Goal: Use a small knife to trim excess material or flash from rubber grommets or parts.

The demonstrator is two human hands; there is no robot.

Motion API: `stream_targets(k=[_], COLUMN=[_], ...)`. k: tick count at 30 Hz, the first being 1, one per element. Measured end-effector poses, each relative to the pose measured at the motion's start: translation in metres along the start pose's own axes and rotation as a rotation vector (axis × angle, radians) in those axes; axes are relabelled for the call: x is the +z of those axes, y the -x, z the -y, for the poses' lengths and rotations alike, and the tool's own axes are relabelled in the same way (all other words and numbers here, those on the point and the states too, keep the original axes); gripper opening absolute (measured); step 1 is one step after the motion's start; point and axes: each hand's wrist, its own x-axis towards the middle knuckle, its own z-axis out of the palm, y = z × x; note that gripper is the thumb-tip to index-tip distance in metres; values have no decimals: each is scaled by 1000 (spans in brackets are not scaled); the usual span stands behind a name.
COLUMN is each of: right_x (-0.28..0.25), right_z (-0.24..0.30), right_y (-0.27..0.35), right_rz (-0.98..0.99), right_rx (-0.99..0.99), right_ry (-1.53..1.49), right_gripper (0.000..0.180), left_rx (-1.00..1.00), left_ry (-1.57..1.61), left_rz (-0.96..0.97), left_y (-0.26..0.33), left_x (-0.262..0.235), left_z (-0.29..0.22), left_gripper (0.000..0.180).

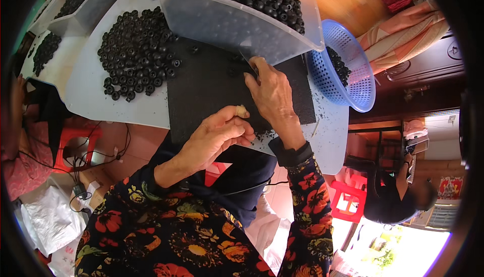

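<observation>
My right hand (273,93) is closed around a small knife (248,63); its thin pointed blade sticks out toward the clear plastic bin (227,27). Below and to the left, my left hand (214,134) hovers over the near edge of a black mat (201,85), fingers curled in and the thumb tip wrapped in something yellowish. Whatever those fingers hold, if anything, is hidden. A heap of small black ring-shaped parts (133,50) lies left of the mat. More of the same parts fill the bin, and a few sit on the mat near its far side.
A blue perforated basket (335,82) with some black parts stands at the table's right. Black crumbs dot the white tabletop (330,141). Another bin (83,12) is at the far left. A red stool (348,201) and a person in dark clothes (390,199) are at the right.
</observation>
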Motion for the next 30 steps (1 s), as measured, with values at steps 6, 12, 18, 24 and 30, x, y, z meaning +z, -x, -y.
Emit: stream_targets(k=[6,12,18,24,30], right_x=[-3,-29,-28,-22,-5], right_z=[-11,19,38,35,25], right_y=[23,76,115,137,167], right_rz=[-60,-113,-164,-264,-308], right_rx=[17,150,93,154,499], right_ry=[-166,-365,-446,-637,-945], right_gripper=[18,20,26,27,13], left_rx=[5,38,36,-9,-23], left_ry=[22,-4,-310,-293,-301], left_rz=[0,-47,10,-93,-8], left_y=[-2,-1,-4,4,6], left_x=[2,9,15,23,26], left_z=[1,1,2,1,8], left_gripper=[22,18,14,22,24])
